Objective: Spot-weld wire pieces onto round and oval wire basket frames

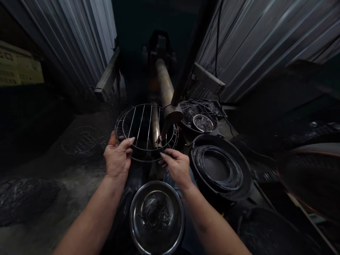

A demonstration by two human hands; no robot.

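A round wire rack (143, 148) with two rings and parallel bars is held out in front of me, around the lower arm of a spot welder (155, 124). My left hand (118, 152) is closed on the rack's left side, thumb on top of the ring. At the front right, my right hand (175, 163) pinches the rim between thumb and fingers, close to the welder's electrode tips (160, 138). Whether it also holds a small wire piece cannot be made out. The upper welder arm (166, 86) stands above the rack.
A steel bowl (133, 216) with small bent wire pieces sits below my hands. To the right, a black pan (248, 166) holds wire rings; behind it is a container with wire parts (190, 109) and a small dish (203, 123). More wire racks (83, 141) lie on the left floor.
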